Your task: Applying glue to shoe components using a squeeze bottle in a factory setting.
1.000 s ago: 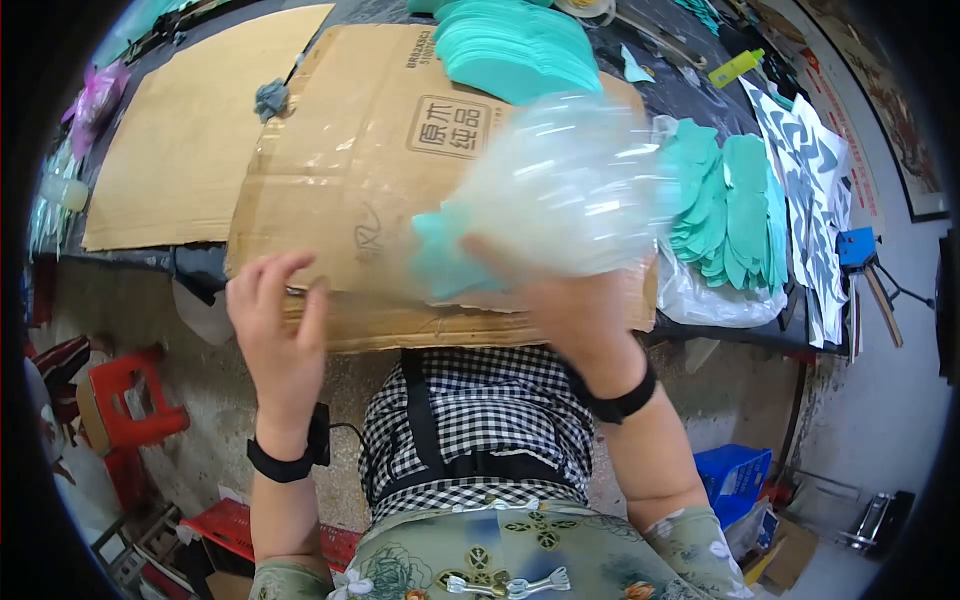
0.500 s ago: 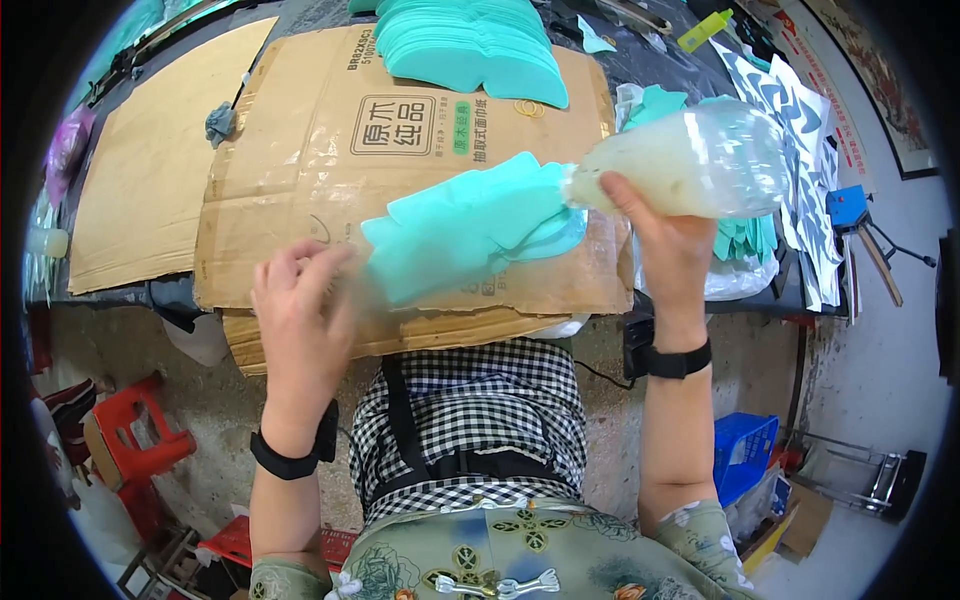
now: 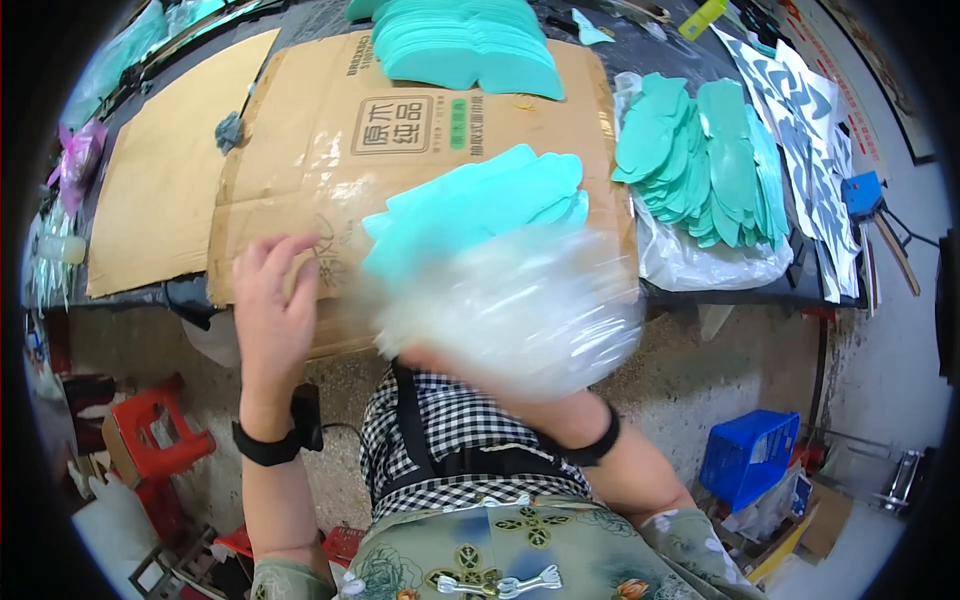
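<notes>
My right hand (image 3: 470, 372) grips a clear plastic bottle (image 3: 520, 315) holding something pale; both are smeared by motion, and the bottle lies across the front of the cardboard. Behind it, a fanned pile of turquoise insole-shaped pieces (image 3: 485, 195) rests on a flattened brown cardboard box (image 3: 290, 180), its near side partly hidden by the bottle. Over the cardboard's left front part is my left hand (image 3: 275, 300), thumb apart from slightly bent fingers, with nothing visible in it.
A tall stack of turquoise pieces (image 3: 465, 50) stands at the back. More green pieces (image 3: 690, 165) lie on a white plastic bag (image 3: 690, 265) to the right, beside patterned paper sheets (image 3: 800, 130). A second cardboard sheet (image 3: 170, 190) is at left. Below are a red stool (image 3: 165, 430) and blue crate (image 3: 750, 455).
My right hand has swung the bottle leftward and nearer to me, from the right of the turquoise pieces to their front. My left hand has drawn a little left, away from the pile.
</notes>
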The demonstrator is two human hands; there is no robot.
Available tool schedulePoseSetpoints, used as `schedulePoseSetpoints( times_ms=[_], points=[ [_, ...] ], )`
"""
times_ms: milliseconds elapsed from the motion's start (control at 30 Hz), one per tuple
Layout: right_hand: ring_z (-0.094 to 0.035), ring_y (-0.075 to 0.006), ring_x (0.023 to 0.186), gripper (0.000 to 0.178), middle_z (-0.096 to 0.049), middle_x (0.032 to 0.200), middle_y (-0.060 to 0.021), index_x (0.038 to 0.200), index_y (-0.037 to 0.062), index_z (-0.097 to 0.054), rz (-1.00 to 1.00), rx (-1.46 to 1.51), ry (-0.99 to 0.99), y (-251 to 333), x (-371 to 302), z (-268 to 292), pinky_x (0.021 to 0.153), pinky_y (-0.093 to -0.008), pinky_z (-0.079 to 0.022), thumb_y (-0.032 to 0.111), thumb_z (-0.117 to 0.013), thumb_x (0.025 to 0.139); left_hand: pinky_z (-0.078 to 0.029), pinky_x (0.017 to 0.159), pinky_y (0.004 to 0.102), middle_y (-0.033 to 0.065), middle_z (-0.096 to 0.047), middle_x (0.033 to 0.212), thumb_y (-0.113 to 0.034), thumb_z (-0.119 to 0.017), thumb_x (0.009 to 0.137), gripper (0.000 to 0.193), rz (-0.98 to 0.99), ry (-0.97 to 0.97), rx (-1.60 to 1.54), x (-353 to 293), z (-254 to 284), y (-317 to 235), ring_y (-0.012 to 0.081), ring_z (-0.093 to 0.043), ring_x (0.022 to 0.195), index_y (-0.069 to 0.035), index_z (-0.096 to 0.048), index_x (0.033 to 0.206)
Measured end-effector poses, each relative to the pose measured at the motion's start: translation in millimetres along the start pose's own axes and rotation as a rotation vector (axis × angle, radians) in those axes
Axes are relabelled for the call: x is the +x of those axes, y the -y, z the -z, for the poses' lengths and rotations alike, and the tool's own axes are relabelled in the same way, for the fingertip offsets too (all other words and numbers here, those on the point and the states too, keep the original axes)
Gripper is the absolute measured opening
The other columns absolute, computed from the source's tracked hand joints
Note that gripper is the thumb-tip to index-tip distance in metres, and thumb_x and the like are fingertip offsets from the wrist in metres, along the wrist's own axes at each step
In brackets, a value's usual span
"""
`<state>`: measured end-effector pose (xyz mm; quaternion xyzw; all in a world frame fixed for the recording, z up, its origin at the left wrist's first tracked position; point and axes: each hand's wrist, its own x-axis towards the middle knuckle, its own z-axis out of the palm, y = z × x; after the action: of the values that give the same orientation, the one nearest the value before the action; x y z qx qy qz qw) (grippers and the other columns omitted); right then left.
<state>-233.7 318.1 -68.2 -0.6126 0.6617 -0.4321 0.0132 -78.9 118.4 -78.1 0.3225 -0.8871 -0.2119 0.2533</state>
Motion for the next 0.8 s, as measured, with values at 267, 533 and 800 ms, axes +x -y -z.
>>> schedulePoseSetpoints(
  times_ms=[267,533,800],
  points=[
    [-0.072,-0.0367,0.100,0.041,-0.075,0.110,-0.0159,0.121,0.0039,-0.071,-0.060,0.227,-0.234,2.3,38.5,2.0,0.086,-0.0401,-0.058,0.005,-0.079,0.081,-0.048,0.099,0.0403,0.0130,-0.065,0.118,-0.015,-0.066,0.093,0.033,0.032,0.002,-0.268,-5.6,-7.1,2.8,0.0325,-0.059,0.114,-0.004,-0.070,0.124],
    [-0.075,-0.0229,0.088,0.034,-0.078,0.106,-0.0078,0.116,0.0036,-0.075,-0.401,0.167,-0.318,-74.3,43.4,59.1,0.079,-0.0354,-0.060,0.012,-0.085,0.084,-0.045,0.100,0.0439,0.0139,-0.063,0.119,-0.019,-0.079,0.086,0.036,-0.047,0.096,-0.041,-12.6,-24.3,-18.7,0.0329,-0.056,0.112,-0.007,-0.073,0.120],
    [-0.072,-0.0234,0.109,0.038,-0.071,0.120,-0.0094,0.129,0.0046,-0.064,-0.628,0.610,-0.791,-101.3,-13.2,135.5,0.093,-0.0384,-0.060,0.011,-0.078,0.094,-0.045,0.099,0.0457,0.0133,-0.062,0.120,-0.019,-0.084,0.080,0.049,-0.105,0.127,0.089,-4.7,-45.7,-46.1,0.0344,-0.055,0.112,-0.006,-0.069,0.124]
  ],
)
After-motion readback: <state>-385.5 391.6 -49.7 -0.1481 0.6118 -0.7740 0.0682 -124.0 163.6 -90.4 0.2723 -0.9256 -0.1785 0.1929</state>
